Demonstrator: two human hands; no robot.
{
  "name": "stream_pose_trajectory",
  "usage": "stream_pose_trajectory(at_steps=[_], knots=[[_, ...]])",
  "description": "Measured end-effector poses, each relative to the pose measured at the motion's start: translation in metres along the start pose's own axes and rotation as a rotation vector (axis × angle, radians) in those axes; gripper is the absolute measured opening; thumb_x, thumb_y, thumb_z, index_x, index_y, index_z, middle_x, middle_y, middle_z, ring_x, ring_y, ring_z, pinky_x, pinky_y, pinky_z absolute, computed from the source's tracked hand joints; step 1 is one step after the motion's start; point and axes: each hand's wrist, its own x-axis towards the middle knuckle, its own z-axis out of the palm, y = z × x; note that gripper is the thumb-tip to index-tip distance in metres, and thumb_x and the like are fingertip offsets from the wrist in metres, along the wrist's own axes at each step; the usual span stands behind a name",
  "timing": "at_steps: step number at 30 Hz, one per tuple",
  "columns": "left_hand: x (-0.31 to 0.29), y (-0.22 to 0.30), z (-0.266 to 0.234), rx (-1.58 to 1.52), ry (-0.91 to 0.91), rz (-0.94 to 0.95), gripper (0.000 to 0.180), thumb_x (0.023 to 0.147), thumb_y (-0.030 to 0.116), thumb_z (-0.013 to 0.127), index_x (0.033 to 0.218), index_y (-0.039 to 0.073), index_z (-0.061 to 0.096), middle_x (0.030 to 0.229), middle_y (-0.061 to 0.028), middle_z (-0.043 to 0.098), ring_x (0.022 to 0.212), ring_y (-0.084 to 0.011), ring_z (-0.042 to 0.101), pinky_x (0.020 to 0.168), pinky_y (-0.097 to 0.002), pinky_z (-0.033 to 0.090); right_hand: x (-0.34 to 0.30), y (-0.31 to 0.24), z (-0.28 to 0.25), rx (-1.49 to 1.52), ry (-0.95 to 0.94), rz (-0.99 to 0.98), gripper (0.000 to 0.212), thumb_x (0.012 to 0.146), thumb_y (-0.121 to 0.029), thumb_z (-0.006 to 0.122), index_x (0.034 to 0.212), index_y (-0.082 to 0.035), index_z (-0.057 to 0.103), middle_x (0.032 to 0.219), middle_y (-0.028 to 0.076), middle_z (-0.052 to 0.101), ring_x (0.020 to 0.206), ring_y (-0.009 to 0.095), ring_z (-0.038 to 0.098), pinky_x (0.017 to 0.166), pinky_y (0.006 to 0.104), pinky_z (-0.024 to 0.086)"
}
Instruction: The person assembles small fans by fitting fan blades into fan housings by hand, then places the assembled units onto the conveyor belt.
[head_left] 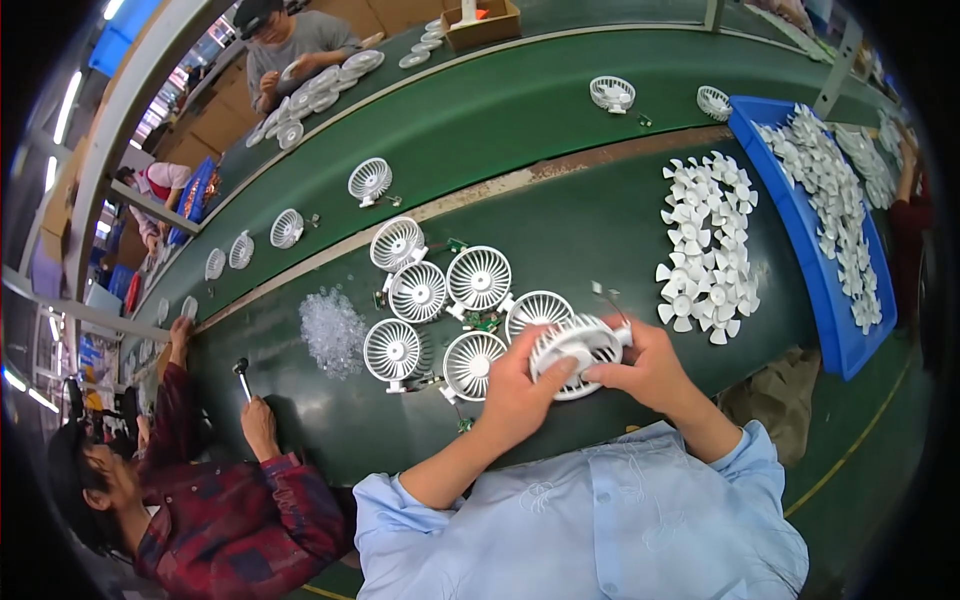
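Observation:
A white round fan housing point(593, 345) is tilted between my two hands, close to the front edge of the green worktable. My left hand point(525, 375) grips its left rim, with the thumb laid over its middle. On the other side my right hand point(648, 370) holds the rim, the thumb reaching to the lower front; wires and a small part stick up behind those fingers. Just left of my hands, several white fan grilles with green circuit boards lie grouped, such as this grille point(474, 365). Another grille point(540, 315) lies partly hidden behind the held one.
White fan blades point(708, 250) lie in a patch to the right, beside a blue tray point(825, 300) of more blades. Small clear pieces point(333, 333) are heaped at left. A green conveyor point(480, 130) carries spaced grilles. At left, a co-worker's hand point(260, 425) holds a hammer point(243, 378).

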Motion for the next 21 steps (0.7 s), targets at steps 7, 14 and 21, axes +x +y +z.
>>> stream_pose_trajectory(at_steps=[7, 14, 21], knots=[[0.012, -0.001, 0.002, 0.119, 0.044, 0.095, 0.028, 0.086, 0.012, 0.068, 0.11, -0.002, 0.061, 0.095, -0.0076, 0.067, 0.084, -0.0113, 0.061, 0.075, -0.0264, 0.05, 0.011, 0.013, 0.01, 0.074, 0.055, -0.027, 0.041, 0.075, -0.026, 0.083, 0.101, 0.001, 0.065, 0.078, 0.006, 0.067, 0.068, 0.008, 0.06, 0.062, 0.0249, 0.05], [0.075, 0.021, -0.03, 0.136, -0.079, -0.036, 0.045, 0.091, 0.011, 0.064, 0.131, 0.0, 0.047, 0.108, -0.0088, 0.063, 0.092, -0.0128, 0.06, 0.079, -0.0277, 0.051, 0.077, -0.013, -0.031, 0.146, -0.189, 0.206, 0.029, 0.077, -0.021, 0.081, 0.094, -0.001, 0.068, 0.075, 0.003, 0.066, 0.057, 0.006, 0.054, 0.049, 0.0237, 0.043], [0.23, 0.007, -0.16, 0.487, 0.47, 0.188, 0.04, 0.089, 0.014, 0.066, 0.122, -0.005, 0.056, 0.101, -0.0066, 0.064, 0.09, -0.0126, 0.06, 0.08, -0.0262, 0.049, 0.206, 0.025, -0.119, 0.471, 0.088, 0.044, 0.04, 0.082, -0.024, 0.075, 0.108, 0.003, 0.064, 0.095, 0.012, 0.068, 0.08, 0.018, 0.066, 0.064, 0.0291, 0.054]])
